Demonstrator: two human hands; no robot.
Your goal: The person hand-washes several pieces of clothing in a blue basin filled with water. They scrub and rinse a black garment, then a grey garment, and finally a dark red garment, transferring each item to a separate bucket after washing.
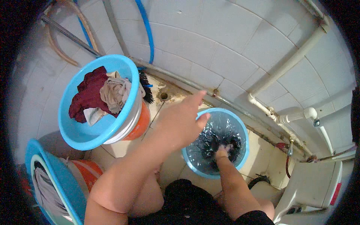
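Observation:
My left hand (184,119) hangs in the air, over the near left side of a light blue basin (246,144). Its index finger and thumb are stretched apart, and nothing shows in it. Inside the basin is rippling water with a dark cloth (210,144) in it. My right hand (222,150) reaches down into this water at the dark cloth. Water and splashes hide its fingers, so I cannot see whether they grip the cloth.
A blue basin (129,93) holding maroon and beige clothes rests on an orange-and-white bucket (139,122) at left. Lower left, another blue basin (62,180) holds grey cloth (47,193). A black brush (146,88), a floor drain (164,96), wall pipes (288,67) and a toilet (313,185) surround the spot.

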